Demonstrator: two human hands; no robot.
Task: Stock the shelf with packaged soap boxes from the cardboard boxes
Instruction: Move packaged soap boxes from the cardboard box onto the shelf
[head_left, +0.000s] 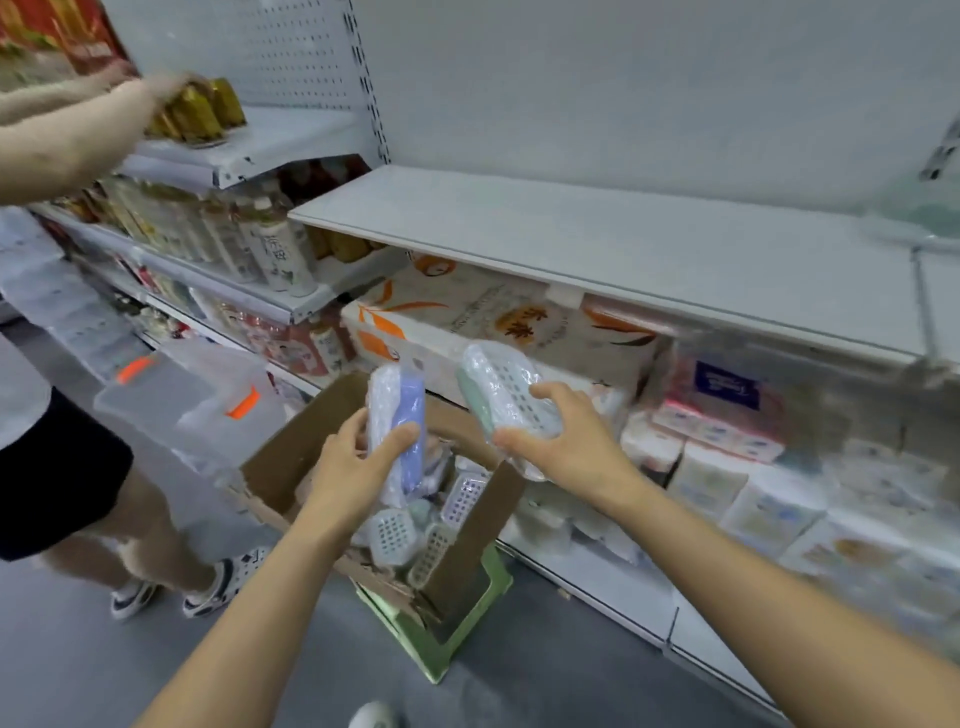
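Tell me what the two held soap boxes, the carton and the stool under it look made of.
Purple soap box and green soap box: likely matte plastic with perforated white lids, in glossy, crinkled clear film. Carton: brown corrugated cardboard, dull, with torn flap edges. Stool: pale green, smooth moulded plastic, by its look.

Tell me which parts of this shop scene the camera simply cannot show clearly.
Head view only:
- Brown cardboard box: how many wrapped soap boxes remain; both forearms and the flaps cover them.
- Purple plastic-wrapped soap box in the left hand: any label is blurred.
- Green plastic-wrapped soap box in the right hand: its lower end is behind the fingers.
- Green plastic stool: mostly under the box.
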